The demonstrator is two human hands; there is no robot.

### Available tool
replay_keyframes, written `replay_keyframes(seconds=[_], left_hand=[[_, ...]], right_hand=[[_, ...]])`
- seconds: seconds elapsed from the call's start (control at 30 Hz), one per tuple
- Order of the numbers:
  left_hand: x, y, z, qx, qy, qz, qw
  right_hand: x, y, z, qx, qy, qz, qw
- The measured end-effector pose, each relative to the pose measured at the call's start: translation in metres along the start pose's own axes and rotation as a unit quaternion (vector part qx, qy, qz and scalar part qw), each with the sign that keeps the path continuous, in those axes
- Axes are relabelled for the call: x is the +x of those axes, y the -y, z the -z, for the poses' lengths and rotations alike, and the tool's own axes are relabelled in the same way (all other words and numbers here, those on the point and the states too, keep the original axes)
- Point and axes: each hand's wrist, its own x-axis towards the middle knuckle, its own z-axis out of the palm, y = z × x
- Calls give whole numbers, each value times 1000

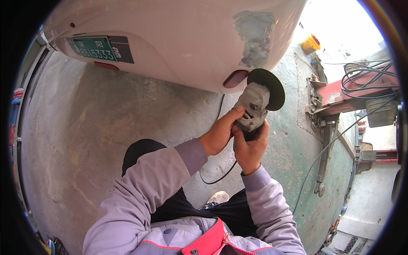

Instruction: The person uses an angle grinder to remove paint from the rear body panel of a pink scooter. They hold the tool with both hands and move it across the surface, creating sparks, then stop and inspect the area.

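Both my hands hold an angle grinder with a dusty grey head [252, 104] and a dark round disc [270, 88]. My left hand [224, 129] grips its left side, the thumb lying on the housing. Wrapped round the lower body from the right is my right hand [251, 146]. The disc is beside the red reflector [235, 79] on a pale pink car bumper [178, 42]; whether they touch I cannot tell. Above it, a rough grey patch [256, 36] of bared filler marks the bumper's right corner. A black cord [219, 180] loops below the tool.
The bumper carries a green licence plate [94, 47] at left. To the right stands a red metal frame [340, 93] with coiled black cable [367, 80] on it. A yellow bucket [310, 43] sits at the far right. My shoe [218, 197] rests on the concrete floor [85, 148].
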Motion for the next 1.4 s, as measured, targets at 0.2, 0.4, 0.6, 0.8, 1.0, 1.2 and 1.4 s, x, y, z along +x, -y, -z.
replay_keyframes(seconds=[0.2,0.4,0.6,0.8,1.0,1.2,1.4], left_hand=[[1,3,5,13,6,7,1000],[1,4,4,12,7,10,1000],[0,1,2,14,14,1,1000],[1,1,2,13,4,1,1000],[1,1,3,13,8,4,1000],[1,0,1,16,3,3,1000],[1,-2,-1,14,18,-10,1000]], right_hand=[[-3,-3,2,-19,-8,-26,999],[-3,-1,1,5,-8,-30,1000],[-1,2,1,-25,0,-5,1000],[0,1,-1,5,-3,-6,1000],[1,1,0,3,-1,-5,1000],[2,3,-2,-5,-6,-6,1000],[4,5,1,-12,-6,13,1000]])
